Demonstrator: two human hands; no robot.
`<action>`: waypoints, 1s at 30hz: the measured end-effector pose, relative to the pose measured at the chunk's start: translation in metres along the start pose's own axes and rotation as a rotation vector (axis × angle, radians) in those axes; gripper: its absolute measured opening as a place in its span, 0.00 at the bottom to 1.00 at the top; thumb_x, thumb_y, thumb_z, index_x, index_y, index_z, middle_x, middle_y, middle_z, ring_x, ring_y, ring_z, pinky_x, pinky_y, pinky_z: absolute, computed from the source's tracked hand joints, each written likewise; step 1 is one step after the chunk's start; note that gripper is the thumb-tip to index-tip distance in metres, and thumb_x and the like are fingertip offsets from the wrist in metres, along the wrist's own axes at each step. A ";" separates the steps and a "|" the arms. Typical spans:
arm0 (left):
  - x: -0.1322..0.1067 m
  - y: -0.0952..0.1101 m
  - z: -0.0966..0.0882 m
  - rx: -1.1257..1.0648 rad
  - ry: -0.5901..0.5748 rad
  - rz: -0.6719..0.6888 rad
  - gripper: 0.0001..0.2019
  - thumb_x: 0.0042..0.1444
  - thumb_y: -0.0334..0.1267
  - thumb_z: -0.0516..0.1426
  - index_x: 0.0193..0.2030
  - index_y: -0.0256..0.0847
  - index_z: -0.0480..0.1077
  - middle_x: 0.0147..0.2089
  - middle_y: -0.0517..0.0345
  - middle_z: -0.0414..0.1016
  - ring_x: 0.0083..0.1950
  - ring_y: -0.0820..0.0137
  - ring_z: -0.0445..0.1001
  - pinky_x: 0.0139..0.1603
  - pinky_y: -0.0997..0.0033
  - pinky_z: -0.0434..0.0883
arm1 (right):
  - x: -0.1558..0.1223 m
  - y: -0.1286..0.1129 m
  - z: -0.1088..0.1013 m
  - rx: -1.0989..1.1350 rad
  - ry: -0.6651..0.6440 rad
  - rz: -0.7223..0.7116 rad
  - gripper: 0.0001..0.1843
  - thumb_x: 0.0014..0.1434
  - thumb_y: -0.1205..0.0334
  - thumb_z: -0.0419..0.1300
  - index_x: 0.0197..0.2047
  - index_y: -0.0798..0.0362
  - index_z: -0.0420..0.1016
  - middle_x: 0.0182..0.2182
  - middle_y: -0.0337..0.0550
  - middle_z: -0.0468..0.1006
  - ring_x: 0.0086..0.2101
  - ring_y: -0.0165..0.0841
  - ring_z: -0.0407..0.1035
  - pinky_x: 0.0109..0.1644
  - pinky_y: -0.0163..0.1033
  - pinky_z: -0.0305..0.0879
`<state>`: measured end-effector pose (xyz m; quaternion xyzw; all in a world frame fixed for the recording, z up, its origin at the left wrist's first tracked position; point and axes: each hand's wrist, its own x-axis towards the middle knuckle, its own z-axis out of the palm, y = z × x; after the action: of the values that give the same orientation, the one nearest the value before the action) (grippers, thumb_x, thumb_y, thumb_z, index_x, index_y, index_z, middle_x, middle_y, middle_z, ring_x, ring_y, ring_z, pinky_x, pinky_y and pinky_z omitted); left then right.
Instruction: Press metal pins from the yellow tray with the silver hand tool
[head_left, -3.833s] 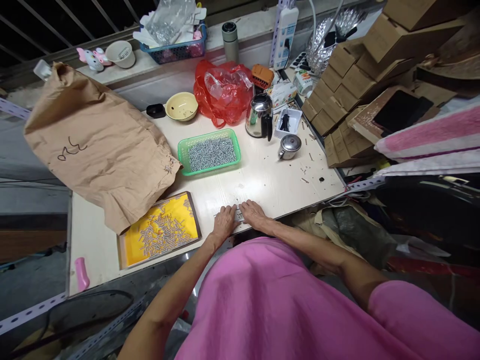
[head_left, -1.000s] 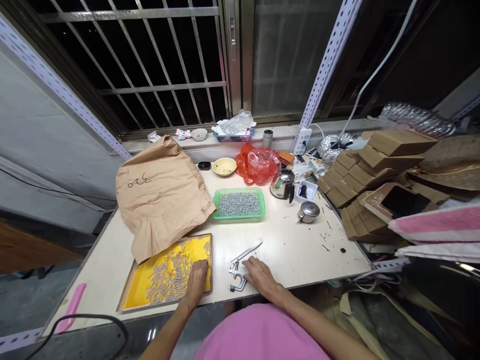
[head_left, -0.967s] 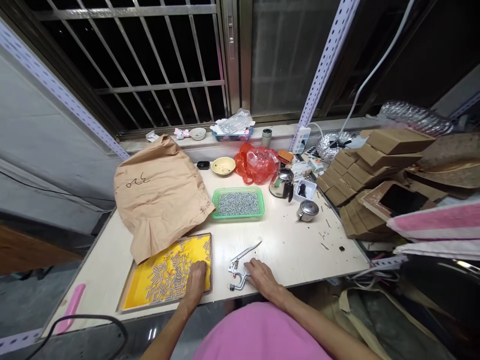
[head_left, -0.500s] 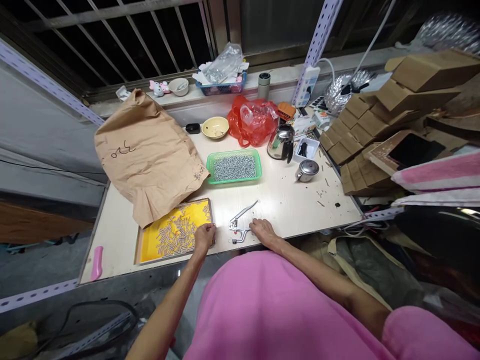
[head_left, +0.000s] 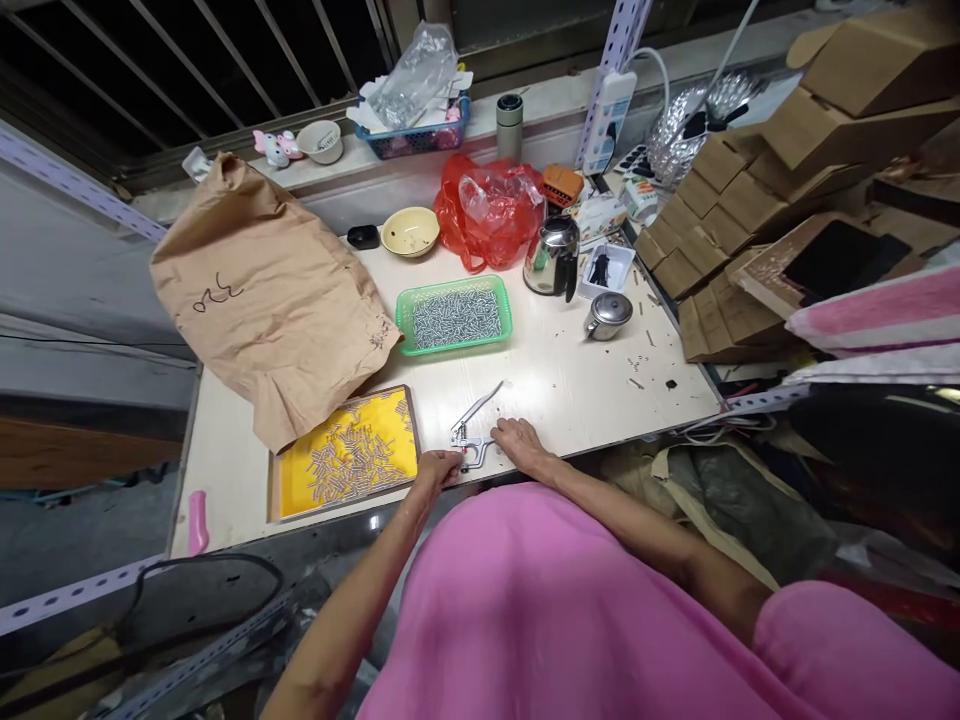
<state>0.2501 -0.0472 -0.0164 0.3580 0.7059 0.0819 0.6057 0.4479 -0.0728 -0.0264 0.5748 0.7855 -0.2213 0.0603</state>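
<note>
A silver metal hand tool (head_left: 472,452) lies at the table's front edge, its long lever handle slanting up and away. My right hand (head_left: 520,445) has its fingers curled at the right end of the tool's lower handle. At the tool's left end is my left hand (head_left: 439,467), thumb and fingertips pinched together; whatever is between them is too small to make out. To the left, a shallow tray with a yellow bottom (head_left: 298,482) holds many small metal pins. A green plastic basket (head_left: 457,349) farther back is filled with small shiny metal pieces.
A large brown paper bag (head_left: 277,310) overlaps the tray's back corner. Behind the basket are a cream bowl (head_left: 410,233), a red plastic bag (head_left: 487,210) and a kettle (head_left: 551,258). A lidded metal cup (head_left: 608,316) stands right. Cardboard boxes (head_left: 720,230) are stacked beyond the table's right edge.
My left hand has moved right, from the tray's edge to the tool's left end. My right hand stays at the tool's handle. The whole view has shifted slightly.
</note>
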 end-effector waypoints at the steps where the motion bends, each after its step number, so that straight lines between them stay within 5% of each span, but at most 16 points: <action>1: 0.000 0.000 0.001 -0.004 -0.003 -0.030 0.16 0.40 0.43 0.65 0.19 0.37 0.64 0.13 0.66 0.60 0.14 0.80 0.56 0.17 0.78 0.55 | 0.000 0.000 0.001 0.007 0.003 0.004 0.14 0.64 0.73 0.49 0.47 0.52 0.73 0.46 0.49 0.73 0.46 0.36 0.66 0.48 0.41 0.60; 12: 0.013 0.005 0.000 0.028 -0.079 -0.222 0.14 0.42 0.37 0.66 0.20 0.37 0.63 0.13 0.67 0.62 0.15 0.80 0.58 0.20 0.79 0.59 | -0.001 0.002 0.008 0.055 0.036 0.012 0.16 0.64 0.74 0.48 0.48 0.53 0.73 0.47 0.51 0.72 0.46 0.39 0.65 0.46 0.41 0.60; 30: 0.026 0.023 -0.006 0.326 -0.193 -0.228 0.11 0.45 0.33 0.64 0.18 0.37 0.66 0.15 0.65 0.65 0.19 0.78 0.62 0.23 0.79 0.64 | -0.003 0.003 0.014 0.054 0.085 0.012 0.16 0.65 0.73 0.47 0.49 0.52 0.72 0.47 0.50 0.72 0.46 0.39 0.64 0.47 0.41 0.59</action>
<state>0.2533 -0.0123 -0.0231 0.3752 0.6844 -0.1373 0.6099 0.4492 -0.0812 -0.0386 0.5899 0.7776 -0.2172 0.0127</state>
